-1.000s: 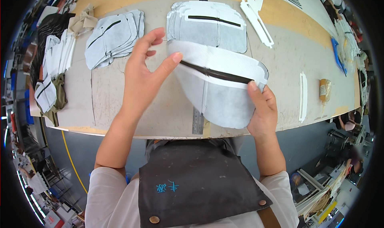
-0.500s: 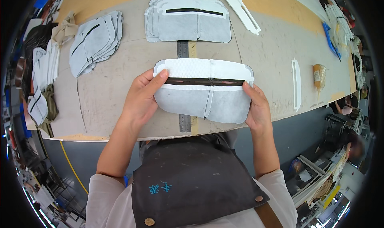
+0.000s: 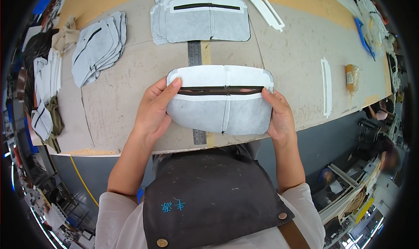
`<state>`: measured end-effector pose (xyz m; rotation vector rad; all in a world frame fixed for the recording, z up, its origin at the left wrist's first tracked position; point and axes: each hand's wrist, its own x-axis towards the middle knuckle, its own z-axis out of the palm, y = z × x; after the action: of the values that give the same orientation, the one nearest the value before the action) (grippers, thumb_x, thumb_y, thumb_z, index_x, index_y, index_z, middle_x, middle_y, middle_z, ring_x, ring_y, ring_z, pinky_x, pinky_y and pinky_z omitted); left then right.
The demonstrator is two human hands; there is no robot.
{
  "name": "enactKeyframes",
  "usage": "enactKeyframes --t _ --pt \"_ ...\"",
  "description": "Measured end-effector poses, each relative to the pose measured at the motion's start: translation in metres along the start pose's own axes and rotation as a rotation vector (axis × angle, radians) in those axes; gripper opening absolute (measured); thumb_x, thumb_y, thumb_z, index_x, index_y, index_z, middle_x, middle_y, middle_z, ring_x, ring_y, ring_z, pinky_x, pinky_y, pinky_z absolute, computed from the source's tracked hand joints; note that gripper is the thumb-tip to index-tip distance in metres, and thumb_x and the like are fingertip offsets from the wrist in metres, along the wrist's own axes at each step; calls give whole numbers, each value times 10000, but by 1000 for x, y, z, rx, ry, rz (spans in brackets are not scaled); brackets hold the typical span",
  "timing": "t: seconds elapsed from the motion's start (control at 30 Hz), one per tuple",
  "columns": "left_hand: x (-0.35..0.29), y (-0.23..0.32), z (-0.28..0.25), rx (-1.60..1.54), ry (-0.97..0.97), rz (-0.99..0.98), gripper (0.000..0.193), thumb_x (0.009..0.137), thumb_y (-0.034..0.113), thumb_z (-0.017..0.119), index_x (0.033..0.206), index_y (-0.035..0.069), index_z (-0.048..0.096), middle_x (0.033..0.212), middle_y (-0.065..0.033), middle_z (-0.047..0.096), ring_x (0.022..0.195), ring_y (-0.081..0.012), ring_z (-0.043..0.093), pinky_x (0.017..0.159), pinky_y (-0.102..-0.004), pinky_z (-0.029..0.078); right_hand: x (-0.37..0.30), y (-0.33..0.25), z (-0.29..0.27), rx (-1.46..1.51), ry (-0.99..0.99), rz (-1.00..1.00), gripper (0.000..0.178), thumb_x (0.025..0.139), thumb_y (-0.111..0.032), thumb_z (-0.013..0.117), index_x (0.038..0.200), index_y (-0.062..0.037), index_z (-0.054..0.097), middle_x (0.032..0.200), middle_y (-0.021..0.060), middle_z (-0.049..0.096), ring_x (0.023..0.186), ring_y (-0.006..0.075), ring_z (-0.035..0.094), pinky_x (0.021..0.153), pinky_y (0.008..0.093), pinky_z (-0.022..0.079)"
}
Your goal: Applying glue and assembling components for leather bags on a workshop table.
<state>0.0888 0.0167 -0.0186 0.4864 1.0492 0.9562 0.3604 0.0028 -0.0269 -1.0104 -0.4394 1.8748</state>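
A grey-white fabric panel [image 3: 198,111] with rounded corners is held up over the near part of the table. A long dark-edged slot runs across it, with white strips along its edges and a seam down the middle. My left hand [image 3: 156,103] grips the panel's left end, thumb on the front by the slot's end. At the right end my right hand [image 3: 279,113] pinches it the same way. Fingers behind the panel are mostly hidden; a bit of skin shows through the slot.
Beyond lies a stack of similar panels [image 3: 183,26], with another stack [image 3: 94,50] to its left. A metal ruler [image 3: 194,54] runs under the held panel. On the right are a white strip frame [image 3: 327,87], a glue bottle [image 3: 352,78] and a blue tool [image 3: 364,38]; a white template [image 3: 264,9] lies far off.
The view has shifted slightly, so the table things appear a little displaced. Both hands keep their hold on the panel, and the slot gapes slightly wider.
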Motion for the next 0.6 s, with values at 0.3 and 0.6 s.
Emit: enactKeyframes --t 0.3,0.6 --pt "7 -14 11 937 323 663 284 844 60 722 1110 -5 649 982 -57 650 966 -200 594 792 -297 492 0 5 6 -526 273 -333 339 943 -80 606 1262 25 557 1146 117 644 1028 200 616 902 294 485" --pt "22 -23 35 1391 -175 923 297 726 8 754 1005 -3 654 962 -98 584 904 -296 559 771 -376 481 10 21 15 -1524 -79 -808 356 749 42 701 1102 19 655 1100 125 571 998 317 530 855 394 473"
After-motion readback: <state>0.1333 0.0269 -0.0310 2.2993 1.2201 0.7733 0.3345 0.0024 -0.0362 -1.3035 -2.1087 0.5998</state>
